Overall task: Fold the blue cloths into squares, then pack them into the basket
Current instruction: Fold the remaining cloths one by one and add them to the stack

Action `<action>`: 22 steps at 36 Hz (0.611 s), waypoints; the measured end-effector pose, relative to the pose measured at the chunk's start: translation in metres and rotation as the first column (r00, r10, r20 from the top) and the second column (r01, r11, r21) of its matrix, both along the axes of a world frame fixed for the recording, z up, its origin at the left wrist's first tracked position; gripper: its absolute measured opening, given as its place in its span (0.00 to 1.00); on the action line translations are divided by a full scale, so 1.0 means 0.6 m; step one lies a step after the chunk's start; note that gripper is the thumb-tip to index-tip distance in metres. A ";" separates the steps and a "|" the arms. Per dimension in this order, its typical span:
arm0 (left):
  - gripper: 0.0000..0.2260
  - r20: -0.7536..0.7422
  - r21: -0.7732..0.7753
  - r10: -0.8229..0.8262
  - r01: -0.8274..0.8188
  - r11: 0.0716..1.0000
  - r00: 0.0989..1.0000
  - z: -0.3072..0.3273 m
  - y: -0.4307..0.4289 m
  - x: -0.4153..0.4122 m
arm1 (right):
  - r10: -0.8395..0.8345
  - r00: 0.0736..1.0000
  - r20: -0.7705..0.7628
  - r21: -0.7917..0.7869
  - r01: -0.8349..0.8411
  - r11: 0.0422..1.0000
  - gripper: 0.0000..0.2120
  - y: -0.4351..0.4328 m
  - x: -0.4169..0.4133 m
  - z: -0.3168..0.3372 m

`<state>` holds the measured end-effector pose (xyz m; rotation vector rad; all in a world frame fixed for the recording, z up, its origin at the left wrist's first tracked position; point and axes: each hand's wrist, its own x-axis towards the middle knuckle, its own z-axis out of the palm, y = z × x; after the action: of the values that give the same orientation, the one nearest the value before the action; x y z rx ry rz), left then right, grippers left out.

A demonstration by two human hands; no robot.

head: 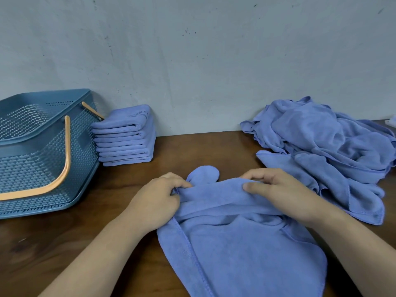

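Observation:
A rumpled blue cloth (233,243) lies on the brown table (205,151) in front of me, its near end running off the bottom of the frame. My left hand (158,200) pinches its far edge at the left. My right hand (276,189) pinches the same edge at the right, thumb on top. A stack of several folded blue cloths (125,138) stands by the wall. Left of it sits a teal plastic basket (36,168) with orange handles; I see nothing inside it. A heap of unfolded blue cloths (325,146) lies at the right.
A grey wall (192,61) closes off the back of the table. Bare wood shows between the folded stack and the loose heap, and at the near left beside my left forearm. Something white (392,121) peeks in at the far right edge.

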<state>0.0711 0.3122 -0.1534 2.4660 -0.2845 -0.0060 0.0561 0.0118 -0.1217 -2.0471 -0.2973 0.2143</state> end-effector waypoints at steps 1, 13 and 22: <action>0.28 0.004 -0.030 -0.006 0.006 1.000 1.000 -0.003 -0.001 0.001 | -0.041 0.999 0.027 0.016 0.041 0.999 0.09 0.000 0.001 -0.001; 0.29 0.061 -0.231 0.255 -0.234 0.944 0.965 -0.029 0.010 0.019 | -0.219 0.936 0.277 -0.021 0.234 0.972 0.40 -0.013 0.031 -0.032; 0.15 0.328 0.124 0.245 -0.299 0.946 0.912 -0.005 -0.019 -0.012 | -0.001 0.914 0.405 -0.303 0.135 0.943 0.24 -0.006 0.033 -0.066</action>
<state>0.0641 0.3010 -0.1563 2.6551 -0.0687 0.4993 0.0761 0.0081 -0.1616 -2.4221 -0.4656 -0.2229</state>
